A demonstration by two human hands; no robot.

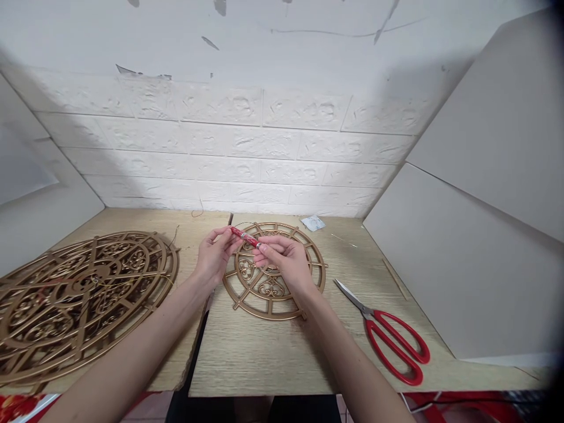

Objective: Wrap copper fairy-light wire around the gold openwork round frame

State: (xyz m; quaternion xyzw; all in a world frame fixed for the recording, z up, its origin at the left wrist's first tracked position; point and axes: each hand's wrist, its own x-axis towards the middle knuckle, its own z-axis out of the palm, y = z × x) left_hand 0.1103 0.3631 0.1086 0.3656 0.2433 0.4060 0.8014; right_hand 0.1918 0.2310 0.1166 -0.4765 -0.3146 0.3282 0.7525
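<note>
A slim red patterned rod-like piece (245, 237), with lighter bands along it, is held up slantwise between both hands; its exact kind I cannot make out. My left hand (214, 254) pinches its upper left end. Thumb and fingers of my right hand (288, 258) are closed on its lower right end. A thin dark strand (242, 224) curves near the left end. Below the hands lies a round gold openwork ornament (269, 286) with scrolls and spokes, partly hidden by my right hand and forearm.
Red-handled scissors (374, 317) lie at the right, blades partly apart. Larger round gold ornaments (79, 294) are stacked at the left. Behind are a small white packet (312, 222) and a thin needle-like piece (344, 241). A gap splits the wooden tabletop (247, 358); white panels (440, 247) stand alongside.
</note>
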